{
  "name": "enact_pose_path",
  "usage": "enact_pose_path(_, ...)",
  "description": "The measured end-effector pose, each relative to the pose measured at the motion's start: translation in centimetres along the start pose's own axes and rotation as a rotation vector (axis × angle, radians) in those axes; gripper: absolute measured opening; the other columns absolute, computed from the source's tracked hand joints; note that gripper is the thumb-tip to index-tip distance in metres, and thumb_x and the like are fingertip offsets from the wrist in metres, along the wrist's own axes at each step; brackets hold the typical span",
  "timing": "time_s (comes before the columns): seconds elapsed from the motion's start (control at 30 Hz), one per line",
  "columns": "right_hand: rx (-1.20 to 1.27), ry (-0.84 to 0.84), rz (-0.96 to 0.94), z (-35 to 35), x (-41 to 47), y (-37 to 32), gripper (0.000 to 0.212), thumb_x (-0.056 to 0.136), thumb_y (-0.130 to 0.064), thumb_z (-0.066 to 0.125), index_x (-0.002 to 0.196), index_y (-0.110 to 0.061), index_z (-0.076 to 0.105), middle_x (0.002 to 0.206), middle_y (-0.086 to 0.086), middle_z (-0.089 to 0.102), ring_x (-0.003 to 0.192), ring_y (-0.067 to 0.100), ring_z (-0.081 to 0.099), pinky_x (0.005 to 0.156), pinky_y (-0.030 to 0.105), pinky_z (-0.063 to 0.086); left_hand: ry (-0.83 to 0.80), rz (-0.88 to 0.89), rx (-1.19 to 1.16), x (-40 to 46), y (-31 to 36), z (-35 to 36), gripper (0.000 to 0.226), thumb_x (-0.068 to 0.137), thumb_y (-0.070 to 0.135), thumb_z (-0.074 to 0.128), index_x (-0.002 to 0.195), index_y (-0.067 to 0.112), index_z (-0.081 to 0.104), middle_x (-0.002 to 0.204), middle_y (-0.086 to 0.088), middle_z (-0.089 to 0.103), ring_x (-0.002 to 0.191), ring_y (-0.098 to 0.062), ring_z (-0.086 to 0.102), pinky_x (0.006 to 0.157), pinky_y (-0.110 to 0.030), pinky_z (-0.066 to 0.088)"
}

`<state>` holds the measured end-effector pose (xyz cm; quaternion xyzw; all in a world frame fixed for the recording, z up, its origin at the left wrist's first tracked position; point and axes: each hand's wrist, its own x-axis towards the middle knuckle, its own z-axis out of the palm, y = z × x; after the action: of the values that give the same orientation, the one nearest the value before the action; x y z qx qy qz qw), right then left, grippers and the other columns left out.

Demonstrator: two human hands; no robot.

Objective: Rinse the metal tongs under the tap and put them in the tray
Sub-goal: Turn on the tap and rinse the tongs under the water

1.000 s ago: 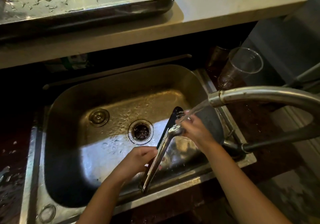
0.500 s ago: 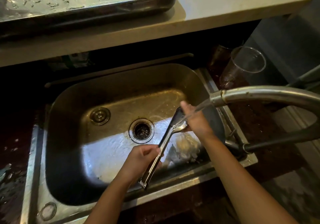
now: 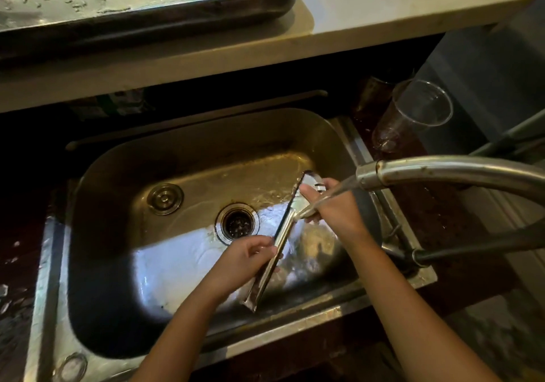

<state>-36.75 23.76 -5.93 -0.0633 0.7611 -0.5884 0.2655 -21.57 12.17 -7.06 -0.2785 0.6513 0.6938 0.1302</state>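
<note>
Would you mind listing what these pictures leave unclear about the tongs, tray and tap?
Head view only:
- Tongs: tips partly covered by the right hand; left hand hides part of the handle.
- Tray: cut off by the top edge; contents unclear.
- Tap: base cut off at right.

**Both hands closed, forearms reaching in from below**

Two bare forearms reach up from the lower edge of the view, converging slightly. The left hand (image 3: 244,259) sits lower and nearer the body, fingers curled round in a closed grip, thumb side turned right, knuckles facing up. The right hand (image 3: 331,209) is higher and further forward, wrist bent a little, fingers wrapped closed with the thumb stretched forward. The hands are near each other but not touching.
</note>
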Motion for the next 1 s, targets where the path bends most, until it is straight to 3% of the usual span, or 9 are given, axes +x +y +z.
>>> enact_pose_path(0.07, 0.037, 0.024, -0.025, -0.3, -0.3, 0.0, 0.026, 0.080, -0.011, 0.070, 0.060, -0.021, 0.057, 0.045, -0.005, 0.063, 0.035, 0.006, 0.058, 0.032, 0.014, 0.040, -0.025, 0.016, 0.009, 1.0, 1.2, 0.2, 0.018, 0.089, 0.017, 0.057, 0.104, 0.013, 0.066, 0.099, -0.008, 0.072, 0.088, -0.018, 0.071, 0.079, -0.030, 0.056)
enact_pose_path(0.17, 0.078, 0.041, -0.017, 0.0, -0.7, 0.4, 0.029, 0.080, -0.005, 0.068, 0.062, -0.024, 0.056, 0.048, -0.005, 0.064, 0.037, 0.004, 0.058, 0.033, 0.014, 0.042, 0.015, 0.065, -0.002, 2.5, 3.2, 0.9, 0.022, 0.086, 0.014, 0.061, 0.107, 0.009, 0.065, 0.092, -0.007, 0.072, 0.078, -0.012, 0.072, 0.072, -0.022, 0.056)
enact_pose_path(0.27, 0.129, -0.015, 0.065, -0.3, -1.3, 0.8, 0.017, 0.082, -0.009, 0.067, 0.077, -0.022, 0.057, 0.070, -0.004, 0.067, 0.055, 0.004, 0.066, 0.047, 0.015, 0.052, 0.049, 0.057, -0.010, 3.5, 3.9, 0.9, 0.022, 0.084, 0.011, 0.063, 0.104, 0.003, 0.067, 0.088, -0.011, 0.071, 0.081, -0.021, 0.070, 0.074, -0.027, 0.055)
enact_pose_path(0.4, 0.235, -0.073, 0.135, -0.4, -2.2, 2.1, 0.014, 0.080, -0.008, 0.068, 0.084, -0.021, 0.064, 0.067, -0.009, 0.075, 0.066, 0.004, 0.070, 0.059, 0.017, 0.056, 0.011, 0.041, -0.042, 3.9, 3.8, 0.5, 0.024, 0.083, 0.012, 0.065, 0.105, 0.004, 0.067, 0.086, -0.007, 0.072, 0.070, -0.012, 0.072, 0.063, -0.019, 0.056)
enact_pose_path(0.5, 0.253, -0.017, 0.129, 0.0, -2.5, 2.3, 0.014, 0.081, -0.005, 0.067, 0.081, -0.019, 0.065, 0.064, -0.010, 0.074, 0.065, 0.003, 0.070, 0.057, 0.016, 0.056, -0.030, 0.033, -0.075, 4.0, 3.5, 0.4, 0.011, 0.082, 0.012, 0.065, 0.091, 0.009, 0.071, 0.074, -0.001, 0.074, 0.067, -0.010, 0.072, 0.062, -0.020, 0.057)
enact_pose_path(0.6, 0.353, 0.063, 0.142, -0.5, -2.5, 2.2, 0.009, 0.083, -0.005, 0.064, 0.083, -0.014, 0.064, 0.068, -0.003, 0.072, 0.064, 0.006, 0.069, 0.057, 0.016, 0.055, -0.121, -0.015, -0.034, 3.5, 2.4, 0.0, 0.011, 0.084, 0.015, 0.064, 0.081, 0.012, 0.074, 0.075, -0.005, 0.075, 0.072, -0.015, 0.071, 0.068, -0.024, 0.057)
enact_pose_path(0.83, 0.379, 0.159, 0.120, -1.9, -2.0, 2.1, 0.023, 0.085, -0.007, 0.062, 0.106, 0.000, 0.060, 0.086, 0.006, 0.068, 0.078, 0.015, 0.067, 0.062, 0.016, 0.057, -0.259, -0.146, -0.005, 1.6, -0.5, -2.0, 0.014, 0.084, 0.017, 0.062, 0.086, 0.011, 0.075, 0.080, -0.003, 0.078, 0.068, -0.012, 0.069, 0.057, -0.018, 0.050)
enact_pose_path(0.93, 0.346, 0.123, 0.131, -0.2, -2.2, 2.2, 0.017, 0.083, -0.005, 0.063, 0.100, -0.005, 0.062, 0.085, 0.005, 0.070, 0.072, 0.009, 0.070, 0.057, 0.015, 0.054, -0.215, -0.066, -0.022, 2.7, 1.4, -1.6, 0.014, 0.085, 0.014, 0.061, 0.085, 0.011, 0.075, 0.085, -0.004, 0.078, 0.081, -0.020, 0.070, 0.068, -0.022, 0.055)
enact_pose_path(1.0, 0.327, 0.083, 0.135, 0.7, -2.3, 2.0, 0.012, 0.083, -0.001, 0.062, 0.091, -0.011, 0.065, 0.076, 0.001, 0.071, 0.066, 0.007, 0.069, 0.054, 0.015, 0.053, -0.186, -0.027, -0.093, 3.6, 2.9, -1.1, 0.015, 0.086, 0.012, 0.060, 0.082, 0.012, 0.075, 0.082, -0.002, 0.078, 0.081, -0.015, 0.072, 0.071, -0.019, 0.058)
